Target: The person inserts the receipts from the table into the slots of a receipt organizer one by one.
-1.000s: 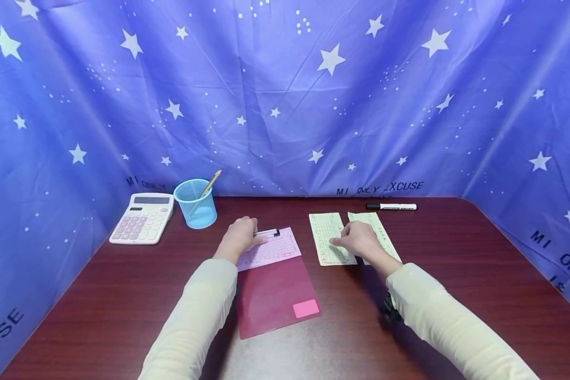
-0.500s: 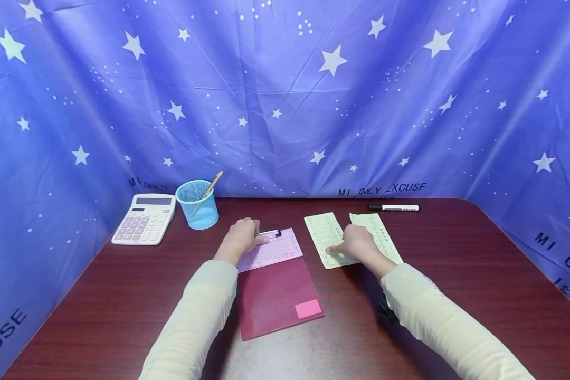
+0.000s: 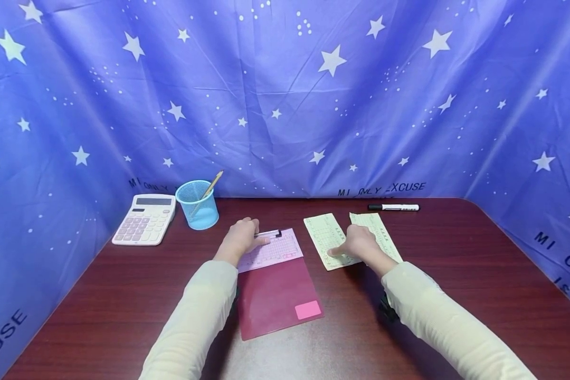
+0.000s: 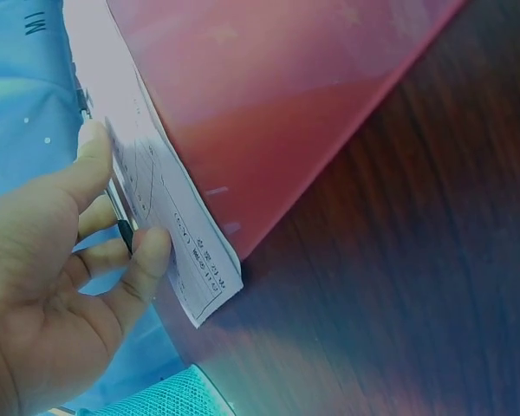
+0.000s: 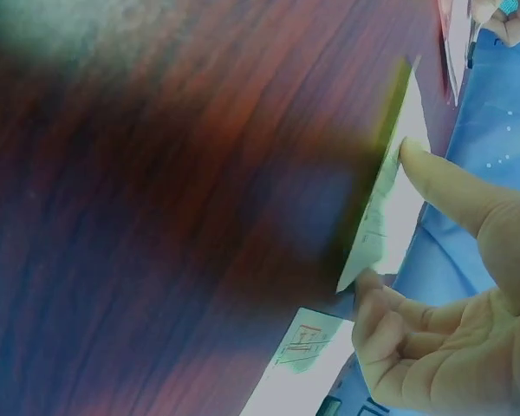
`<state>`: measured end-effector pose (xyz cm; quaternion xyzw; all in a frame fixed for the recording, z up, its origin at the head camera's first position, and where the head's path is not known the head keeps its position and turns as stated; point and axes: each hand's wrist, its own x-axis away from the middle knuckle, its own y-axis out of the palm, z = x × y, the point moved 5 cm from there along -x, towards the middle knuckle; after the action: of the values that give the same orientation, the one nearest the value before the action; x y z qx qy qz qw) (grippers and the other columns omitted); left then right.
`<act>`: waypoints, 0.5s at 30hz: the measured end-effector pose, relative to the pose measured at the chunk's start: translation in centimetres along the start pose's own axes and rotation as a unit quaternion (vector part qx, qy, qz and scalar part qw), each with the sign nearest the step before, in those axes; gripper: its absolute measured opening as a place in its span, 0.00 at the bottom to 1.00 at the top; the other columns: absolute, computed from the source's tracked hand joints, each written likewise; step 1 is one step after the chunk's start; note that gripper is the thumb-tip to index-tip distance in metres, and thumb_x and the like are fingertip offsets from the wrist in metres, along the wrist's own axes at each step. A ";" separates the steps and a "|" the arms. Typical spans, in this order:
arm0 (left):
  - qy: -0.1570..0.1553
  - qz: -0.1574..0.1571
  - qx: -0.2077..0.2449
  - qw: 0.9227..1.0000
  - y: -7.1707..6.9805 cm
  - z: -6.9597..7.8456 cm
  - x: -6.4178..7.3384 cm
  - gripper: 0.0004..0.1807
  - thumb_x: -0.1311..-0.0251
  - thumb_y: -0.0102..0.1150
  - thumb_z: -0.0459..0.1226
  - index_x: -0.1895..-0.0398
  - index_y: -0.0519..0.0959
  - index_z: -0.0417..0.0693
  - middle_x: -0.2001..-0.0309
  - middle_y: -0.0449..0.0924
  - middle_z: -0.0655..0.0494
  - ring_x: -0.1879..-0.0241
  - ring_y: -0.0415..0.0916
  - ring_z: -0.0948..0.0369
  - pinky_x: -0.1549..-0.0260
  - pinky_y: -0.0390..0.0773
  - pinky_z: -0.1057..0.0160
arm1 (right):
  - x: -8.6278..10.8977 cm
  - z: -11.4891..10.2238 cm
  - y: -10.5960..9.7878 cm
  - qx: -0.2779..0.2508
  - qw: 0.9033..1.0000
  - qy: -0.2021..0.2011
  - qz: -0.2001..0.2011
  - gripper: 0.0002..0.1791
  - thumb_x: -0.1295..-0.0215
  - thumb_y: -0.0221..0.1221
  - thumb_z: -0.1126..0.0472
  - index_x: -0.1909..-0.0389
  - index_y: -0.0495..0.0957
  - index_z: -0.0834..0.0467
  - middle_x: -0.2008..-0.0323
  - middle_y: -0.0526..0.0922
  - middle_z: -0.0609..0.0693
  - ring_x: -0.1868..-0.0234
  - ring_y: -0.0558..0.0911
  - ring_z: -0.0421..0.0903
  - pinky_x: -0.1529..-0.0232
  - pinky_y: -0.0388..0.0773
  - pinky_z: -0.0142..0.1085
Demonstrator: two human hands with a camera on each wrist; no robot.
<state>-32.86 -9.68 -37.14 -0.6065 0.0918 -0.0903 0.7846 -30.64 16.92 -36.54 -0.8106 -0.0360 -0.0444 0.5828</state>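
In the head view my left hand (image 3: 241, 237) is at the top of a dark red clipboard (image 3: 280, 293) with a pink label. Its thumb lies across a pink printed form (image 3: 275, 249) beside the metal clip (image 3: 268, 233); the fingers bend around the clip, as the left wrist view shows. My right hand (image 3: 361, 244) holds a pale green printed form (image 3: 320, 227), thumb on its face and curled fingers at its other edge in the right wrist view. A second green form (image 3: 383, 237) lies just right of it, partly hidden by the hand.
A white calculator (image 3: 144, 219) and a blue mesh pen cup (image 3: 201, 211) holding a pencil (image 3: 212, 182) stand at the back left. A black and white marker (image 3: 394, 207) lies at the back right. A blue starry curtain (image 3: 285, 105) hangs behind the dark wooden table (image 3: 123, 316).
The left green form has turned slightly, its top shifting left and its lower end moving nearer. My right thumb has slid a little lower. My left hand stays in place at the clip.
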 end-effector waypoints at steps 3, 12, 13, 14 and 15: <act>0.002 0.004 0.002 1.000 0.0 0.0 0.0 0.19 0.38 0.70 0.46 0.63 0.77 0.38 0.64 0.76 0.46 0.58 0.79 0.46 0.52 0.78 0.48 | -0.1 0.2 0.1 -0.005 1.000 0.004 -0.005 0.28 0.51 0.78 0.45 0.80 0.70 0.59 0.79 0.70 0.49 0.73 0.71 0.48 0.68 0.74 0.43; -0.002 0.005 0.004 1.000 0.1 0.0 -0.1 0.18 0.38 0.71 0.45 0.66 0.76 0.40 0.66 0.74 0.47 0.60 0.79 0.47 0.53 0.78 0.49 | -0.2 1.0 0.3 -0.019 1.000 0.004 -0.012 0.30 0.50 0.77 0.44 0.70 0.75 0.66 0.73 0.77 0.55 0.68 0.78 0.54 0.64 0.78 0.46; -0.003 0.005 0.004 1.000 0.1 0.0 -0.1 0.18 0.38 0.70 0.45 0.67 0.76 0.40 0.67 0.74 0.48 0.61 0.78 0.47 0.53 0.78 0.49 | -0.2 1.0 0.2 -0.022 1.000 0.000 -0.010 0.31 0.51 0.77 0.44 0.68 0.74 0.67 0.72 0.77 0.56 0.68 0.78 0.55 0.63 0.78 0.46; -0.003 0.004 0.003 1.000 0.2 0.0 -0.1 0.18 0.38 0.70 0.45 0.67 0.76 0.40 0.67 0.74 0.48 0.61 0.78 0.47 0.53 0.78 0.49 | -0.2 1.1 0.2 -0.026 1.000 -0.005 -0.007 0.32 0.51 0.77 0.45 0.67 0.75 0.68 0.71 0.78 0.57 0.67 0.79 0.55 0.63 0.78 0.46; -0.003 0.004 0.002 1.000 0.2 0.0 -0.1 0.18 0.38 0.70 0.45 0.67 0.76 0.40 0.67 0.74 0.48 0.61 0.78 0.47 0.53 0.78 0.49 | -0.1 1.1 0.1 -0.033 0.999 -0.009 -0.005 0.32 0.51 0.77 0.45 0.65 0.75 0.69 0.70 0.78 0.58 0.67 0.79 0.56 0.64 0.78 0.46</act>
<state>-32.99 -9.58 -37.30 -0.6047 0.0915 -0.0852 0.7866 -30.69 17.95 -37.02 -0.8297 -0.0436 -0.0415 0.5550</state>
